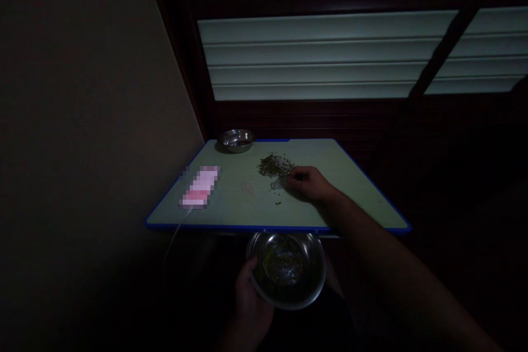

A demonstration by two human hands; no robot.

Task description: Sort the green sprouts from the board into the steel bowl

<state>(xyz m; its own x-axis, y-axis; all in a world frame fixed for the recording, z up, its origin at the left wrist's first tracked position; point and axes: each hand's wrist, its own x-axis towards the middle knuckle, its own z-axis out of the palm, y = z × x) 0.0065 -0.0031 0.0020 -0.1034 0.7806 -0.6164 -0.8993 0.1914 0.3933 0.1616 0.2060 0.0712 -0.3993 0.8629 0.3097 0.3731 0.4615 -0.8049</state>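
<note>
Hand-sorting station, seen from above in dim light: the work appears to be partway along, neither just begun nor complete. Your right hand [308,182] rests low over the table [358,198], its fingers bent close together and seemingly pinched on a pale translucent piece [278,183], too dark to identify, at the near edge of the heap of green grains [272,165]. Your left hand [252,300] is curled around the left side of the large metal bowl [318,280], thumb over the rim, holding it just below the table's near edge. Note the two portions: greenish grains [274,264] are spread over the bowl's floor, while the heap lies loose on the tabletop, with a few stray grains [278,203] nearer to you. Judged from this layout, the portion in the bowl may count as done and the heap as left, though which way the grains travel cannot be told. At the far left corner stands a small metal bowl [240,149], its contents unclear; a pixelated phone-like object [201,187] with a cable [176,231] lies nearer, on the left
</note>
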